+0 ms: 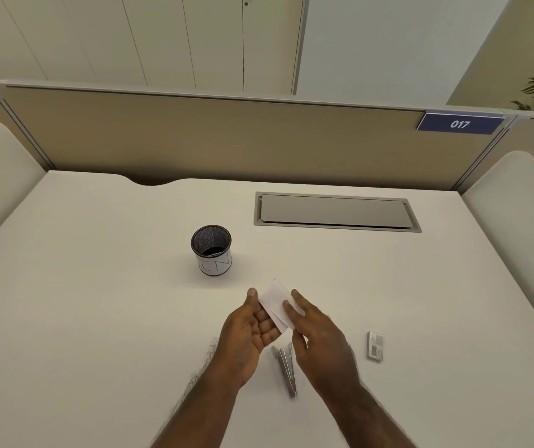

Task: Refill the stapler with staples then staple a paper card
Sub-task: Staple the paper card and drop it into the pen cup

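Ahead of you on the white desk point(97, 302) stands a black mesh cup point(211, 250). Behind it, a grey cable hatch point(336, 212), a beige partition point(194, 137), a blue "017" sign point(459, 124).

A single head-worn camera looks forward and steeply down from the table's point(97, 318) near edge, close above it, facing the far-edge partition point(194, 137).

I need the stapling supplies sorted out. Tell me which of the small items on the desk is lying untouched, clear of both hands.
The staple box, lying alone to the right. The stapler lies partly under the hands.
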Action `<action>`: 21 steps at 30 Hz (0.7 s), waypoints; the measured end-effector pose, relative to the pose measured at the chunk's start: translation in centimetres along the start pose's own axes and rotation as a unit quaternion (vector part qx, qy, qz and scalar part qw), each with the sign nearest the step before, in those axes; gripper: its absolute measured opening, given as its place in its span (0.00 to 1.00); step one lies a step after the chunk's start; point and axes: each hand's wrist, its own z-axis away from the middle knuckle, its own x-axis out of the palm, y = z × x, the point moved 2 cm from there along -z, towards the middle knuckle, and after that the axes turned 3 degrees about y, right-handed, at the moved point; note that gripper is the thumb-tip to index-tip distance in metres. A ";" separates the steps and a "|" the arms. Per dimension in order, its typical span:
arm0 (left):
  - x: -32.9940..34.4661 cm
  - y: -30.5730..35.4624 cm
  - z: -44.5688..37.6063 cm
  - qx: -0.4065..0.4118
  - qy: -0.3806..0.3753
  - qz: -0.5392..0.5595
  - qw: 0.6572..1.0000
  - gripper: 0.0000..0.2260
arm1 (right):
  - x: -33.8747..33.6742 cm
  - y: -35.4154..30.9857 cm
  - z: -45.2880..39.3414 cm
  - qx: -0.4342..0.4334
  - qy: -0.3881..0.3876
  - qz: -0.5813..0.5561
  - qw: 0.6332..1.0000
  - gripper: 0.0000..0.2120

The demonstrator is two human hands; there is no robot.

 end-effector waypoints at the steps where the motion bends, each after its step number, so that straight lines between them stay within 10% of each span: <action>1: 0.0 0.0 0.0 0.003 -0.002 -0.009 1.000 0.20 | 0.1 -0.2 0.0 0.005 -0.009 0.010 1.000 0.25; 11: -0.2 -0.5 0.0 0.038 0.030 -0.092 0.995 0.10 | -0.2 -1.5 -0.1 0.008 -0.072 0.039 0.997 0.33; 21: 0.0 -0.3 0.8 0.039 0.006 -0.100 0.994 0.08 | -0.4 0.7 -1.9 0.235 -0.042 -0.189 0.953 0.09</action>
